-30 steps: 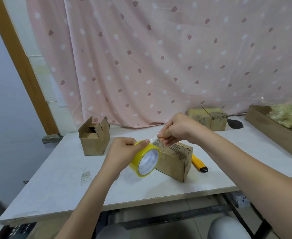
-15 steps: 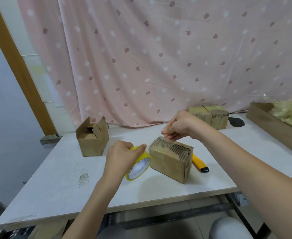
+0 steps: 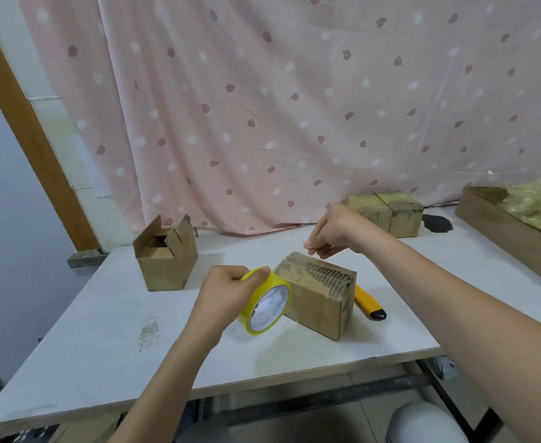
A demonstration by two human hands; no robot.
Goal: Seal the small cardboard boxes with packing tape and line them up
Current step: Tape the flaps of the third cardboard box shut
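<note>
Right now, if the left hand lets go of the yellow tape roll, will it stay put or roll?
The tape roll is round and stands tilted on its edge, so it would likely roll or flop flat. The box right beside it may stop it. With its hollow core, it is probably light.

Makeshift home packing corner: scuffed white surface (image 3: 103, 330), pink leaf-print curtain (image 3: 294, 107) as backdrop, small cardboard boxes (image 3: 387, 212), tape roll (image 3: 267, 302), yellow utility knife (image 3: 369, 303).

On the bench stood four small boxes: one open (image 3: 166, 257) at ten o'clock, one closed (image 3: 318, 294) at centre, two sealed (image 3: 369, 207) (image 3: 401, 212) at one o'clock; one tape roll (image 3: 267, 303); one yellow knife (image 3: 369, 302).
</note>
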